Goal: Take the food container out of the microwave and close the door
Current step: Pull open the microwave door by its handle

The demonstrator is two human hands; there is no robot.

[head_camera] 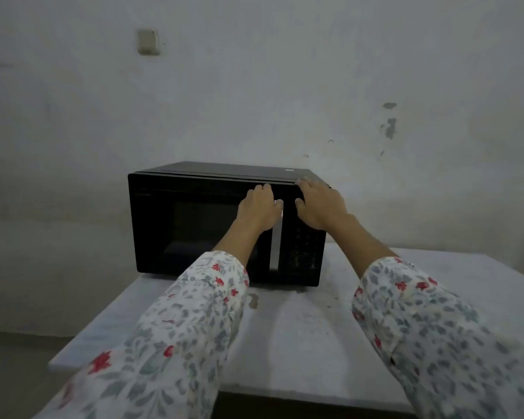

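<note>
Reaching across a pale marble tabletop (300,343), a person in floral-print sleeves sets both hands on a black microwave oven (224,225) that stands against a stained, whitewashed wall (254,86). The left hand (259,208) curls over the top of the silver vertical door handle (276,243), fingers wrapped at its upper end, thumb beside it. The right hand (321,204) lies flat with fingers loosely spread on the upper corner above the control panel (304,249), apparently bracing the cabinet. The door looks almost shut, with perhaps a thin gap along its top edge. The food container is not visible; the dark window shows nothing clearly, so whether it sits inside cannot be told. The step appears to be the opening of the door. Next, a steady pull on the handle is likely needed while the right hand holds the oven from sliding.
</note>
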